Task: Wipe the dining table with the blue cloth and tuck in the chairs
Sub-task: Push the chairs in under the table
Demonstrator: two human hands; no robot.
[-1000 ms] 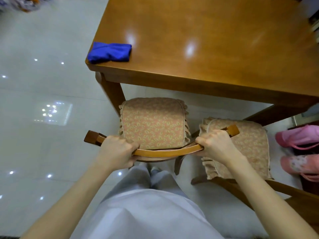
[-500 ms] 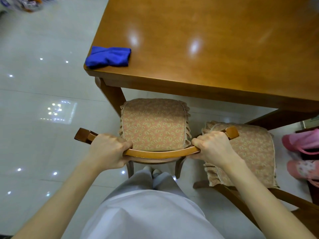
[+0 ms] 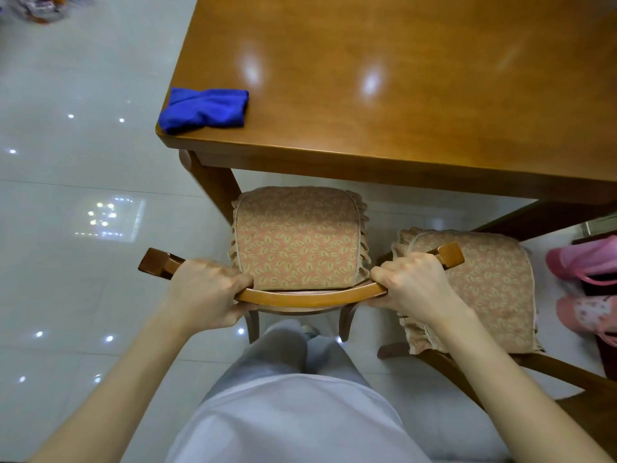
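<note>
The wooden dining table (image 3: 417, 105) fills the upper right. A crumpled blue cloth (image 3: 203, 110) lies on its near left corner. In front of me stands a wooden chair whose curved top rail (image 3: 310, 297) I hold at both ends. My left hand (image 3: 205, 294) grips the rail's left part and my right hand (image 3: 414, 285) grips its right part. The chair's patterned seat cushion (image 3: 297, 238) sits just short of the table's near edge, beside the table leg (image 3: 213, 185).
A second chair with the same cushion (image 3: 490, 285) stands to the right, angled out from the table. Pink slippers (image 3: 587, 289) lie at the far right edge. Glossy white floor tiles (image 3: 66, 195) spread to the left. My legs stand right behind the chair.
The chair has slid a little toward the table, its cushion now closer to the table's edge. Both hands keep the same grip on the rail.
</note>
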